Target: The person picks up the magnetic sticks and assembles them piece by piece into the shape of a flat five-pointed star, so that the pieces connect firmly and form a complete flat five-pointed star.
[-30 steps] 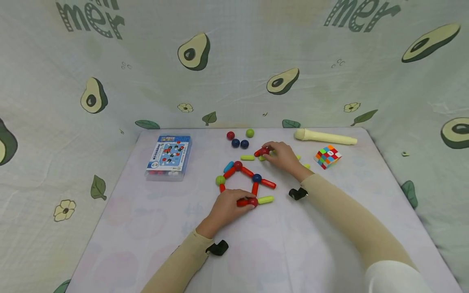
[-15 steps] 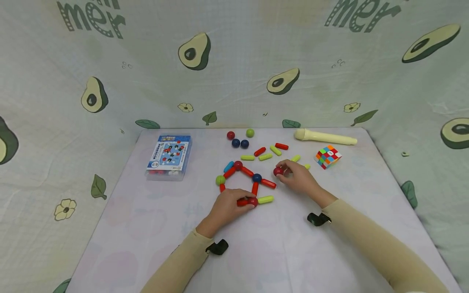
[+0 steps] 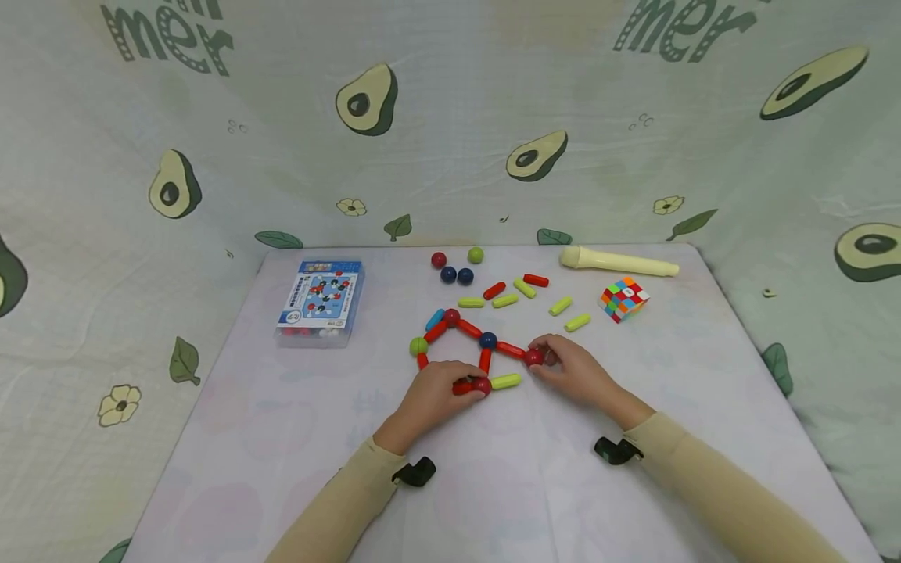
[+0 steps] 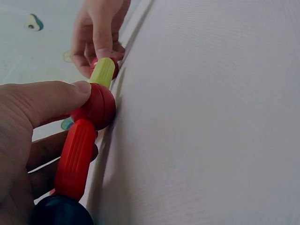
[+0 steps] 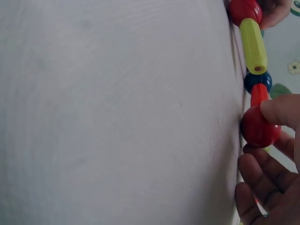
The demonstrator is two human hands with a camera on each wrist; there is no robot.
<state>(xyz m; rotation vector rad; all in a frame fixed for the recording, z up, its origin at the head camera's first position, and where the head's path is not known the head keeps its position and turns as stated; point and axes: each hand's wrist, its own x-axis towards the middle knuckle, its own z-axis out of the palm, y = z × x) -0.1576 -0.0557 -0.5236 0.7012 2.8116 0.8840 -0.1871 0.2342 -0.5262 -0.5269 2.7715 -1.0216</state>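
Note:
A ring of balls and rods lies on the table in the head view, with a green ball [image 3: 418, 346], a red ball at the top and a blue ball [image 3: 488, 340]. My left hand [image 3: 435, 399] pinches the near red ball [image 4: 99, 107], thumb on top, and covers part of the ring. From that ball a yellow-green rod [image 3: 505, 381] sticks out to the right. My right hand [image 3: 577, 371] holds another red ball [image 5: 260, 126] between thumb and fingers, at the end of the red rod [image 3: 510, 349] that runs from the blue ball. A light-blue rod [image 3: 435, 320] lies beside the ring's upper left.
Behind the ring lie loose yellow-green rods [image 3: 524, 288] and red rods [image 3: 495, 290], with several loose balls [image 3: 448, 274] farther back. A boxed set [image 3: 320, 305] stands at left. A puzzle cube [image 3: 623, 299] and a cream microphone-shaped stick [image 3: 619, 261] are at right.
My right hand carried its red ball away from the loose rods, toward me, to the end of the ring's right-hand red rod. A red rod near it stayed behind. My left hand stayed put.

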